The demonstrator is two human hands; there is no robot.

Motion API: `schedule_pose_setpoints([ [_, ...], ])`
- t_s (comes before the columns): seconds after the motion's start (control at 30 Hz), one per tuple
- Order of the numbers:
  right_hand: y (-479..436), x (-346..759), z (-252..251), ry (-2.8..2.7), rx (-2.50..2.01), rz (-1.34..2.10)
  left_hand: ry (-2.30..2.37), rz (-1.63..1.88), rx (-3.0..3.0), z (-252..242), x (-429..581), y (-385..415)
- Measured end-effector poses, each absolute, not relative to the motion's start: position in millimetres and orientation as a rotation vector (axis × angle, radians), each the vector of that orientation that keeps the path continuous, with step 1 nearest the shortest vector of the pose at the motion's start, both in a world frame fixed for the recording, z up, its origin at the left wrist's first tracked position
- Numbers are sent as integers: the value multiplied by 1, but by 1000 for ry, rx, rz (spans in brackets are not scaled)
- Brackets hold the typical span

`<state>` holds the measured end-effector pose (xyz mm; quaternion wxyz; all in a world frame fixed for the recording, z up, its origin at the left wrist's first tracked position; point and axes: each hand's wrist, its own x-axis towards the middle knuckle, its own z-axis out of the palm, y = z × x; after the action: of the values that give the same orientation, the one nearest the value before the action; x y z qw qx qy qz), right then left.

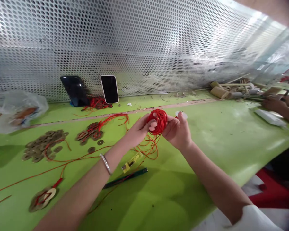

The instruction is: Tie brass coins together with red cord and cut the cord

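Note:
A coil of red cord [161, 121] is held up over the green table, with loose strands hanging beneath it. My left hand [141, 130] wraps round the coil's left side, some fingertips showing in its middle. On the other side my right hand [178, 130] has its fingers against the coil and its thumb raised. A yellow tool [132, 162] and a dark green strip-like object [128, 177] lie below my hands. Piled at the left are round metal coins [42, 146], beside more coins strung with red cord [90, 131]. A tied coin piece [43, 197] lies at the lower left.
Two phones [109, 89] [74, 90] lean on the perforated metal screen [135, 41]. A plastic bag [16, 110] lies far left. At the right are wooden pieces [220, 92], a white power strip [270, 117] and another person's hands [276, 104].

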<state>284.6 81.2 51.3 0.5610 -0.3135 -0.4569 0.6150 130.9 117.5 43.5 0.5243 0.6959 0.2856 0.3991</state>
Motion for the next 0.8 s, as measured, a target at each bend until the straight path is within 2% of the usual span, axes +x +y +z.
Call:
schedule_pose_setpoints([
  [0.13, 82, 287, 59, -1086, -766, 1436, 935, 1371, 1794, 48, 125, 104],
  [0.2, 81, 287, 61, -1095, -732, 1440, 1063, 1413, 1874, 51, 119, 91],
  [0.37, 81, 287, 64, -1103, -696, 1419, 1091, 815, 1863, 49, 109, 57],
  [0.43, 82, 288, 65, -1085, -691, 1401, 1064, 676, 1803, 47, 105, 47],
  [0.67, 80, 288, 68, -1050, -638, 1372, 1045, 506, 1861, 52, 107, 25],
  [0.8, 72, 290, 74, -1089, -670, 1382, 875, 515, 1709, 35, 131, 25],
])
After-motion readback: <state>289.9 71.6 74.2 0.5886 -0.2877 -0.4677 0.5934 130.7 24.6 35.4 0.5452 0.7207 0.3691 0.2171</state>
